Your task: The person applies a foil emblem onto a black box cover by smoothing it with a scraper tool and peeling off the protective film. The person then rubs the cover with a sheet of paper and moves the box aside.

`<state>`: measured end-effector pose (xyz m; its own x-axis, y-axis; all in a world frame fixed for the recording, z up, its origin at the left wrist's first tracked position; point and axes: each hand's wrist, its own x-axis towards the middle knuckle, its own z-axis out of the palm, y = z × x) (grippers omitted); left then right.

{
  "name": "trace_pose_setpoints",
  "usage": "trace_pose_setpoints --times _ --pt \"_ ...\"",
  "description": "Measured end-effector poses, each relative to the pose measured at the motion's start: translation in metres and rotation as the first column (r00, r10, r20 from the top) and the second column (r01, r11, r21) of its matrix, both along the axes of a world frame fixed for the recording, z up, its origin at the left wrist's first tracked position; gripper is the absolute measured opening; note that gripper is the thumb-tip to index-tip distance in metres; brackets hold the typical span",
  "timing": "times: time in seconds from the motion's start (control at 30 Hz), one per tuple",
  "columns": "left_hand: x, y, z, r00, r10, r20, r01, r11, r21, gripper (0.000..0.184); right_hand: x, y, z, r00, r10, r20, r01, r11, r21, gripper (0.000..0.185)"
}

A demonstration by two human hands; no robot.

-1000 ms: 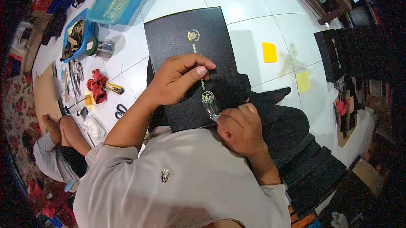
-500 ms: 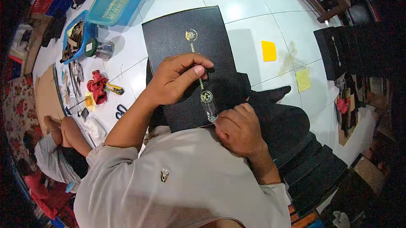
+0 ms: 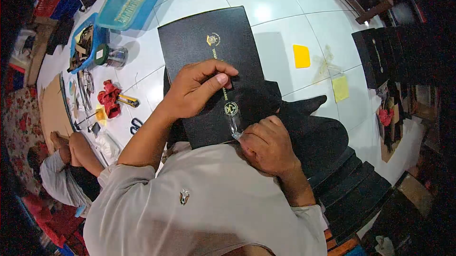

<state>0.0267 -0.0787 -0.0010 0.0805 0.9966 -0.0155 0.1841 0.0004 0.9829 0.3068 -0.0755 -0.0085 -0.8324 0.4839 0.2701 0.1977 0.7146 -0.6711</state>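
Note:
A black folder (image 3: 213, 23) with gold lettering and emblems lies across the lap. Over its middle rests my left hand (image 3: 197, 87), fingers curled and thumb near the forefinger; whatever may be between them is hidden. My right hand (image 3: 268, 144) is closed at the folder's lower right, pinching the end of a clear plastic strip (image 3: 234, 125). The strip runs up over the round gold emblem (image 3: 231, 109) near the folder's lower edge.
On the tiled floor are a yellow scraper (image 3: 301, 56), a yellow paper (image 3: 340, 88), blue tubs (image 3: 130, 2), a jar (image 3: 111, 55), a cutter (image 3: 128, 100) and scissors (image 3: 136, 125). Black panels (image 3: 351, 199) are stacked at right. Another person (image 3: 64, 170) sits at left.
My right hand has shifted slightly left and down with the plastic strip, which looks narrower over the emblem. My left hand stays nearly in place. The view has shifted slightly.

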Motion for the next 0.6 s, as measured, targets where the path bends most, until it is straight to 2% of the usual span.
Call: trace_pose_setpoints --times 0.6 --pt "-0.0003 0.0009 0.0007 1.0 -0.002 -0.027 0.002 1.0 0.002 0.025 -0.0022 0.0001 0.0 0.999 0.013 -0.036 -0.012 0.999 0.032 0.013"
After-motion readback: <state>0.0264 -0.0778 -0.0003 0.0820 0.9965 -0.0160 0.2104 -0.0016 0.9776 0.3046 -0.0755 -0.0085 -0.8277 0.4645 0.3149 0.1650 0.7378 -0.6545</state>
